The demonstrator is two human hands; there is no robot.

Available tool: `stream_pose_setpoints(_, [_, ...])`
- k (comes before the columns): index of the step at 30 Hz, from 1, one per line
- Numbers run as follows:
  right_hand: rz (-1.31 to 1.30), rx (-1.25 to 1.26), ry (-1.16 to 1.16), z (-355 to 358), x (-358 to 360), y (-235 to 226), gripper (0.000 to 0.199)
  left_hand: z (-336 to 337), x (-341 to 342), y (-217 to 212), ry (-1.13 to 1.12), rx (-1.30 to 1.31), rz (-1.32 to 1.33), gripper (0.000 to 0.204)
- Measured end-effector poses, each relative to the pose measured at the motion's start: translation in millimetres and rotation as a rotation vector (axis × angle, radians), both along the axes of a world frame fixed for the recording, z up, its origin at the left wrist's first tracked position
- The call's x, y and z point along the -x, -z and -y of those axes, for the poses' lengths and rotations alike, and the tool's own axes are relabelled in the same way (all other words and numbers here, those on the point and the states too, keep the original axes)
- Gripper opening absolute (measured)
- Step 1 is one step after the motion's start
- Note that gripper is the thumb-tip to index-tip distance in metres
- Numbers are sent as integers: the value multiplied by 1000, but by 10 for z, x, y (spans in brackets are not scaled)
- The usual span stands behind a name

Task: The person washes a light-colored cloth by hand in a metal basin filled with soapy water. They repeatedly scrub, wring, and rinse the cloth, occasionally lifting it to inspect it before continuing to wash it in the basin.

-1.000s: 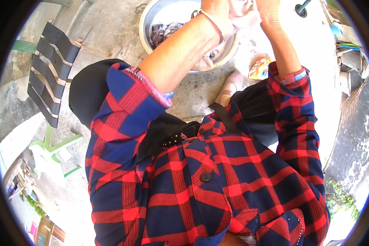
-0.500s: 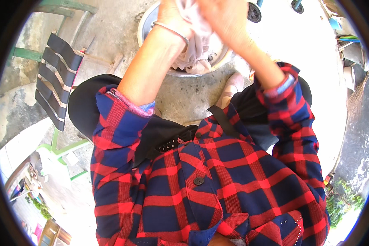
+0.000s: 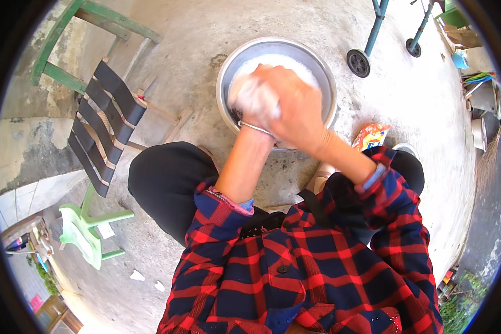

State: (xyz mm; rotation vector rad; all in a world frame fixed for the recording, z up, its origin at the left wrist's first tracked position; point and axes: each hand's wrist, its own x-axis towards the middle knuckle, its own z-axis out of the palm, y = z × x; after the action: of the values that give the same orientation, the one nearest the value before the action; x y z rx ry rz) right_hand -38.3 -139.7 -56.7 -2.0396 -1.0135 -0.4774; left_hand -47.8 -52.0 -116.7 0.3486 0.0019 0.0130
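My two hands are pressed together over a round metal basin [image 3: 333,92] in front of me. Between them is a bunched, pale, whitish cloth [image 3: 257,99], partly blurred by motion. My left hand [image 3: 253,117], with a thin bracelet at its wrist, is mostly covered by the cloth and the other hand; its fingers are closed around the fabric. From the right, my right hand [image 3: 296,106] wraps over the same cloth. White suds [image 3: 281,61] show inside the basin beyond my hands. Its near side is hidden behind my wrists.
An orange packet [image 3: 371,136] and a small metal bowl [image 3: 406,148] sit by my right knee. On the left stand a black-strapped chair [image 3: 103,128] and a light green plastic stool [image 3: 89,231]. A wheeled frame [image 3: 358,63] is beyond the basin, to the right.
The view has shifted, so the basin now shows whole and lower in the picture. My hands stay together on the cloth, which hung down into the basin before and is now bunched between them.
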Motion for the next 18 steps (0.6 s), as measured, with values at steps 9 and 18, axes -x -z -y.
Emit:
stream_pose_setpoints(9, [-33, 119, -67, -39, 178, -151, 33, -75, 26, 187, 59, 183, -52, 30])
stream_pose_setpoints(18, [-4, 60, 190, 39, -136, -32, 36, 29, 23, -106, -102, -166, -282, 31])
